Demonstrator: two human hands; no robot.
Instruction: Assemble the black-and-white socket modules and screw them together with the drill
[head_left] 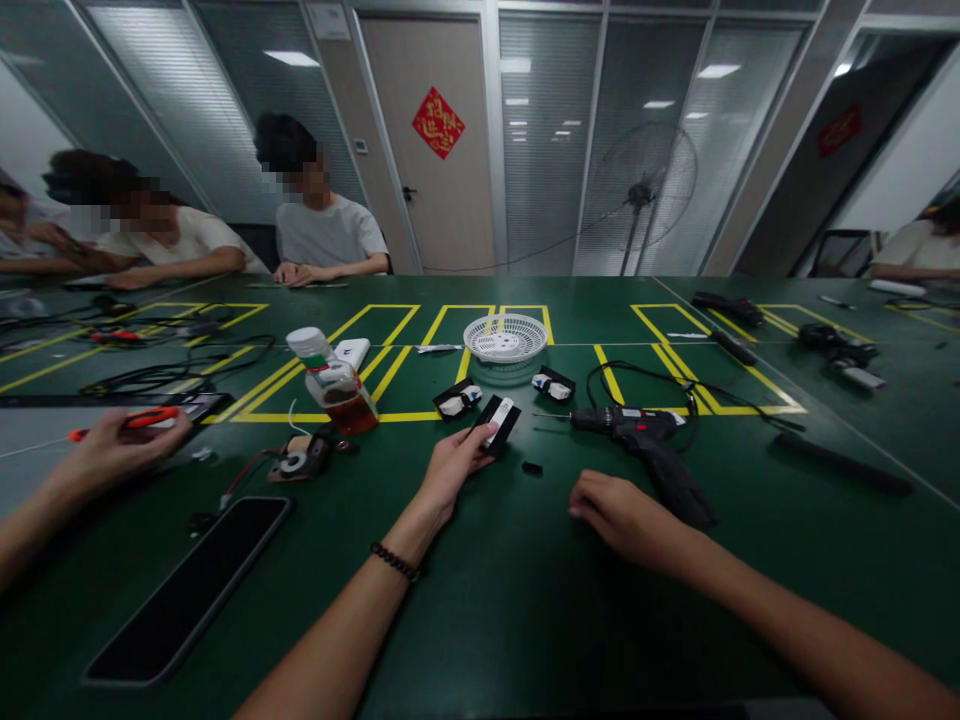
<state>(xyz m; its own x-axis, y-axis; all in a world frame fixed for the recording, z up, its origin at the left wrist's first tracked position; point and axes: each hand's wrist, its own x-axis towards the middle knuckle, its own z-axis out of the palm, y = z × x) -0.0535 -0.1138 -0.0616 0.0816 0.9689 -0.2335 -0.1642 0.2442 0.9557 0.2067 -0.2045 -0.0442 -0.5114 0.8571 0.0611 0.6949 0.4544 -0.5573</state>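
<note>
My left hand, with a dark bead bracelet on its wrist, grips a small flat black piece with a white strip, thumb on top. Its exact kind I cannot make out. My right hand is closed above the green table, fingers curled under; anything inside is hidden. Beside it lies a black cordless drill, its bit pointing left. A small black part sits between my hands. Beyond my left hand are two black pieces with white wrapping, the second further right.
A white plastic basket stands mid-table. On the left are a bottle of brown liquid, a small motor-like part and a phone. A co-worker's hand holds an orange tool. Cables and a black bar lie about.
</note>
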